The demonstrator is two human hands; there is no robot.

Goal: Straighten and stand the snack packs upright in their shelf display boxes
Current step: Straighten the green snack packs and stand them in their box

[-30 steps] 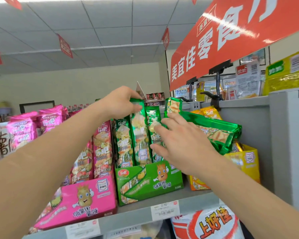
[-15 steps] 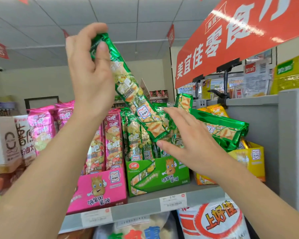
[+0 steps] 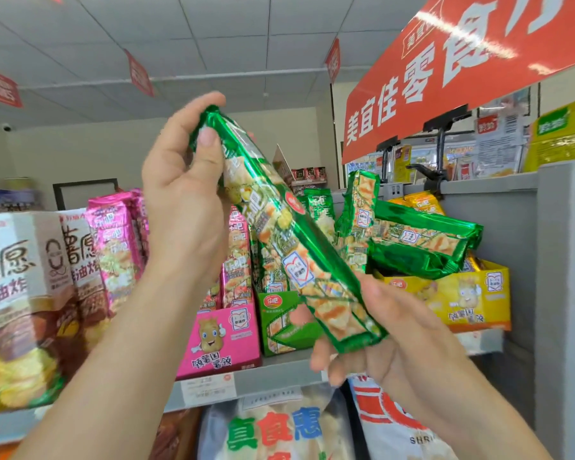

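A long green snack pack slants in the air in front of the shelf. My left hand pinches its top end, and my right hand holds its bottom end from below. Behind it the green display box holds several green packs standing upright. Another green pack lies flat across the top of the yellow display box, and one more green pack leans beside it. A pink display box with upright pink packs stands to the left.
The grey shelf edge carries price labels. A grey upright panel bounds the shelf on the right. A red sign hangs overhead. White boxes stand at the left, and large bags fill the shelf below.
My left hand has carried the green pack out and down toward me. My right hand dropped from in front of the standing packs and took hold of the pack's lower end.
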